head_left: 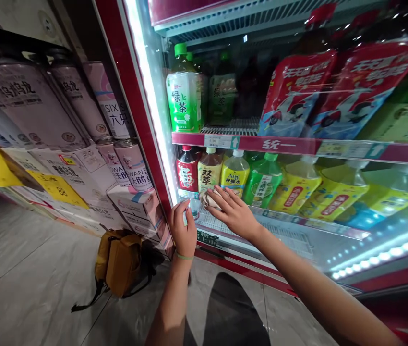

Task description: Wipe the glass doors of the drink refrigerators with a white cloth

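"Where's the white wad?"

"Under my right hand (238, 216), at the left part of the lower shelf (326, 225), in front of the cream-labelled bottle (209, 169). The white wad (208, 200) is crumpled; cloth or paper, I can't tell."

"And your grip?"

"My right fingers lie nearly straight over it, holding it from above. My thumb is hidden. My left hand (184, 235) is half curled, thumb and fingers apart, with nothing that I can make out between them. Whether its fingertips touch the cooler's edge, I can't say."

"How far along are you?"

"Partway, I'd judge: the wad is in place and in use, not yet put down. The bottles stand in their row, from the red-labelled bottle (186, 174) rightward. No mark separates a finished stretch from an unfinished one, so how much is left I can't tell."

"Anything beside you?"

"A mustard backpack (123, 266) on the floor, to my left."
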`<state>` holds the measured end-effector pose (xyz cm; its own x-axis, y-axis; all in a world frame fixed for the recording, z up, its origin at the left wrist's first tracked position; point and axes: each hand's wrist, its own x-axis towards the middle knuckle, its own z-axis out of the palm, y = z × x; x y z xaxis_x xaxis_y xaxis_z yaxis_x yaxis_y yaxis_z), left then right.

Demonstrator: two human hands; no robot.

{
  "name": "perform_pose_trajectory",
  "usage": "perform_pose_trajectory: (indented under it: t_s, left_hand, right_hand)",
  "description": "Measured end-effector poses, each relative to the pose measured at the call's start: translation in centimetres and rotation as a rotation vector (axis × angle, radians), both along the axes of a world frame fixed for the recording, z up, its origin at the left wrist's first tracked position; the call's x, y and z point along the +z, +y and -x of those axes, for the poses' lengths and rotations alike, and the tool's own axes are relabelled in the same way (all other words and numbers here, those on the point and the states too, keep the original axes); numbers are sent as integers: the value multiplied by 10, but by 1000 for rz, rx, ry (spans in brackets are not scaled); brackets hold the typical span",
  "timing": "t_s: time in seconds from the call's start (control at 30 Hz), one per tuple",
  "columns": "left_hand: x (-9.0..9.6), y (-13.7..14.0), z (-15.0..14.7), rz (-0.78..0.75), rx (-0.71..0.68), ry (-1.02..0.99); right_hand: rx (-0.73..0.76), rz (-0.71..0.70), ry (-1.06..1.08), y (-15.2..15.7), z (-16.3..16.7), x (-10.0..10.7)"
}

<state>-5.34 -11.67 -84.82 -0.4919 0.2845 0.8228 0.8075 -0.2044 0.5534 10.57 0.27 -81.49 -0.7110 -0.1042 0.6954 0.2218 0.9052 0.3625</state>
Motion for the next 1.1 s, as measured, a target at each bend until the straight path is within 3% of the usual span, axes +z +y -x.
perform_pose_trajectory:
  t_s: [0.17, 0.3, 0.37, 0.43, 0.5, 0.53, 0.57, 0.67, 0.73, 0.8, 0.9, 1.0, 1.1]
  left_hand:
    - [31, 1, -28, 157, -334, -171]
    - [44, 15, -61, 282, -548, -294]
    - [45, 28, -78, 297, -592, -305]
    - [45, 42, -84, 243, -495, -299]
    - [49, 54, -72, 105, -195, -295]
    - [53, 59, -59, 5, 39, -300]
    - [58, 62, -44, -70, 178, -312]
    - [78, 66, 4, -158, 381, -305]
    - [86, 68, 19, -153, 426, -271]
    - [82, 70, 12, -132, 429, -211]
    - [53, 72, -28, -69, 375, -36]
    - [22, 71, -58, 39, 271, 355]
    - [29, 66, -38, 34, 132, 549]
  right_hand:
    - [173, 182, 104, 1, -34, 12]
    - [102, 405, 500, -4, -44, 12]
    - [73, 462, 588, -8, -49, 16]
    - [89, 461, 547, -12, -60, 18]
    - [66, 423, 487, -14, -77, 16]
    - [23, 395, 481, -15, -87, 12]
    - [-40, 366, 485, -15, -97, 7]
    - [-282, 290, 492, -13, -118, -16]
    - [-399, 248, 448, -12, -121, -31]
    - [-454, 226, 430, -10, -118, -41]
    - [-481, 225, 477, -9, -110, -49]
    - [-490, 240, 472, -9, -109, -56]
    - [-498, 246, 468, -11, -110, -63]
